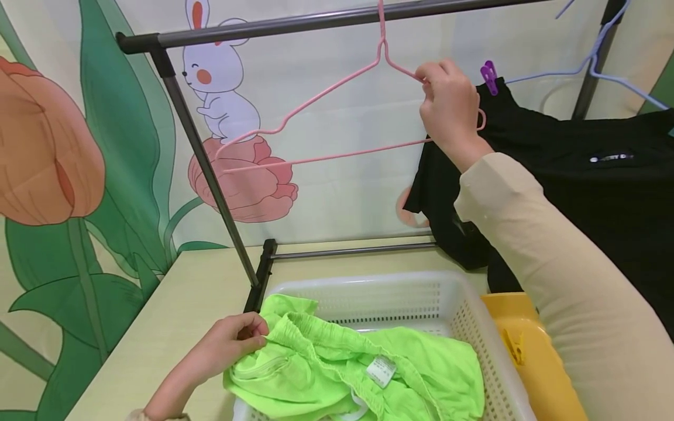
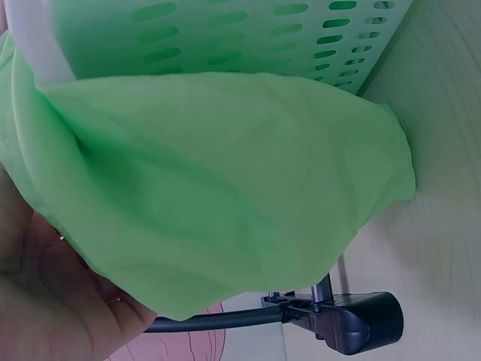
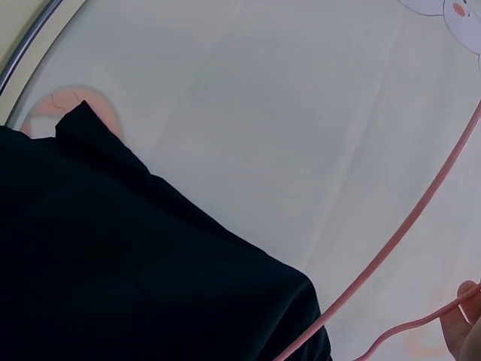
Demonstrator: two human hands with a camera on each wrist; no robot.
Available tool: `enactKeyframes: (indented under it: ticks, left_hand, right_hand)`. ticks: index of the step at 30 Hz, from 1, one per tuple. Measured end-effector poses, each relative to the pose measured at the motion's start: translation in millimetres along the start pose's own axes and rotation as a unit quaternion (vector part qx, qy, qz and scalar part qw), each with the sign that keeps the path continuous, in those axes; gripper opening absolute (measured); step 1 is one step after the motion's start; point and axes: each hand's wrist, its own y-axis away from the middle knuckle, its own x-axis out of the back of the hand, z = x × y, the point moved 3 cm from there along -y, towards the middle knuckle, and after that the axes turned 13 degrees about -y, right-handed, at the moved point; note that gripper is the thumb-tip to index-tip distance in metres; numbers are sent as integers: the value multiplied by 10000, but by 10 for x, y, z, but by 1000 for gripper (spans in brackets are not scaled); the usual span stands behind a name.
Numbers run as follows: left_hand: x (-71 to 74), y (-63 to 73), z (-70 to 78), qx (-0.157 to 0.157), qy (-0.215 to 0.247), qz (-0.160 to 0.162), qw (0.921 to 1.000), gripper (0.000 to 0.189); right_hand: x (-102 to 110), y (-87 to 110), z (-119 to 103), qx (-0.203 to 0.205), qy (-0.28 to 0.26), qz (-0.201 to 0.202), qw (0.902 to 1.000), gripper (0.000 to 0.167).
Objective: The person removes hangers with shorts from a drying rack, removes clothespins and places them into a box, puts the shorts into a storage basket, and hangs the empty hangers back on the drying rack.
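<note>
A pink clothes hanger [image 1: 326,156] hangs from the rack's top bar, and my right hand [image 1: 451,108] pinches its right shoulder between thumb and fingers. The right wrist view shows the hanger's wire [image 3: 406,226] with fingertips [image 3: 470,308] at the lower right edge. Bright green shorts [image 1: 421,356] with a gathered elastic waistband and a white label lie in the white basket. At their left end my left hand [image 1: 226,345] pinches the waistband. In the left wrist view the green cloth [image 2: 225,180] drapes over the basket's side beside the palm.
The rack's top bar [image 1: 295,22] runs overhead, its leg [image 1: 205,158] standing left of the white basket [image 1: 453,286]. Black trousers [image 1: 574,140] hang at right from a blue hanger [image 1: 553,73] with a purple clothespin [image 1: 489,77]. A yellow container [image 1: 547,362] holds a yellow clothespin [image 1: 515,346].
</note>
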Motion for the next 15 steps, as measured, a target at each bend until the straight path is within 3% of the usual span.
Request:
enactKeyframes:
  ticks: [7, 15]
  left_hand:
    - [-8, -4, 11, -20, -23, -1, 10000, 7]
    - [-2, 3, 2, -14, -35, 23, 10000, 7]
  right_hand:
    - [10, -25, 83, -153, 79, -61, 9998, 24]
    - [-55, 5, 70, 1, 28, -197, 9998, 23]
